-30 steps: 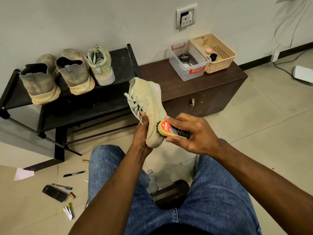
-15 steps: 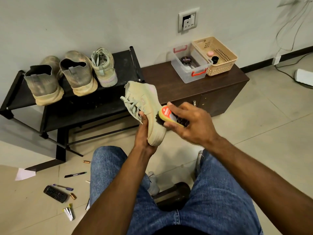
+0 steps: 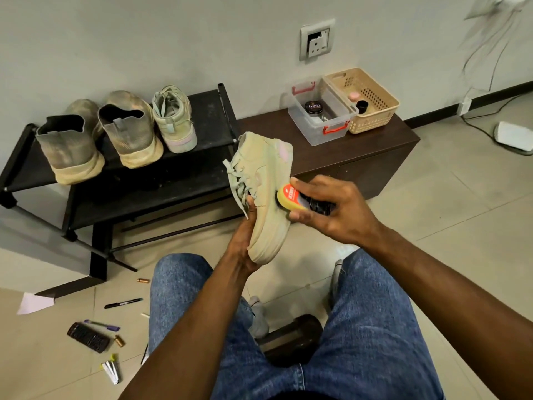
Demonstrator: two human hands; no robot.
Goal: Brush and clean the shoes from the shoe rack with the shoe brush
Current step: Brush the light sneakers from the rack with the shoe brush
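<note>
My left hand [image 3: 242,241] grips a pale green laced sneaker [image 3: 265,186] by its toe end, held upright in front of my knees. My right hand [image 3: 331,209] holds the shoe brush [image 3: 291,197], yellow with a red label, and presses its bristles against the sneaker's side. The black shoe rack [image 3: 138,180] at the left carries the matching sneaker [image 3: 174,119] and two dusty grey slip-on shoes [image 3: 129,128], [image 3: 67,145].
A dark brown low cabinet [image 3: 360,151] beside the rack bears a clear box [image 3: 320,122] with a polish tin and a beige basket [image 3: 372,111]. Pens, batteries and a small black remote [image 3: 88,337] lie on the tiled floor at the left. A dark stool [image 3: 288,339] stands between my legs.
The brush has slid up the sneaker's side from near the sole toward the middle. My left hand keeps its hold on the shoe.
</note>
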